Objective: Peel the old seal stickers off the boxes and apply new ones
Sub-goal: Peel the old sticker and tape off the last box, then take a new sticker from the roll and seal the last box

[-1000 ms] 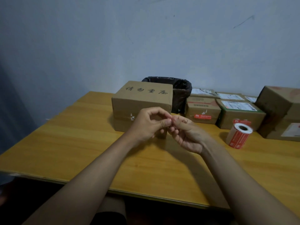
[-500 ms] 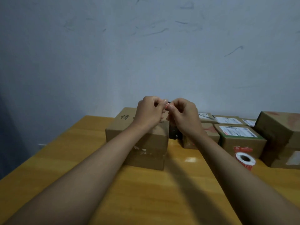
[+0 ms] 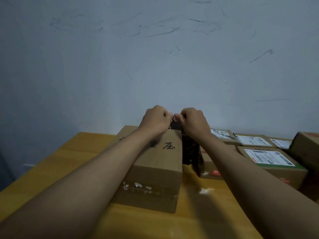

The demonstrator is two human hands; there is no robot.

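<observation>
The tabletop (image 3: 51, 169) shows bare wood at left, up to its left edge. The large box (image 3: 155, 169) stands left of centre, with black characters printed on top and torn white sticker remnants along its front seam. Above its far edge, the left hand (image 3: 155, 120) and right hand (image 3: 194, 122) meet, fingers curled, fingertips together; whether they pinch anything cannot be told. A black-lined bin (image 3: 189, 152) stands behind; contents hidden. Labelled boxes (image 3: 269, 159) crowd the right.
</observation>
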